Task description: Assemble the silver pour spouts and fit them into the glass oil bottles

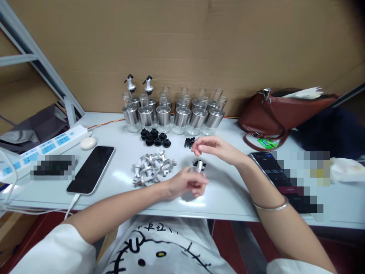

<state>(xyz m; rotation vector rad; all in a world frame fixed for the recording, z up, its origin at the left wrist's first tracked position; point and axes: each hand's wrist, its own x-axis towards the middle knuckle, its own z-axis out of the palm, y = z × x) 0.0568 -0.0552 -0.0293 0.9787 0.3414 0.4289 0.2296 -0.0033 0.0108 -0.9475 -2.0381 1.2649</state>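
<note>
My left hand [186, 183] is closed around a small glass bottle with a steel band, of which only the top with a silver spout and black stopper [199, 164] shows. My right hand [215, 148] hovers just above that spout, fingers loosely curled and pinched together; what they hold, if anything, is too small to make out. To the left of my hands lies a pile of silver spout pieces [152, 168]. Several black rubber stoppers [155, 137] and a few small black caps [189, 142] sit behind.
Several steel-banded glass bottles [173, 112] stand in rows at the back, two fitted with spouts [130, 84]. A phone on a cable [91, 168], a power strip [48, 146] and a pale pebble-shaped object [88, 142] lie left. A brown handbag [282, 110] and another phone [275, 173] are right.
</note>
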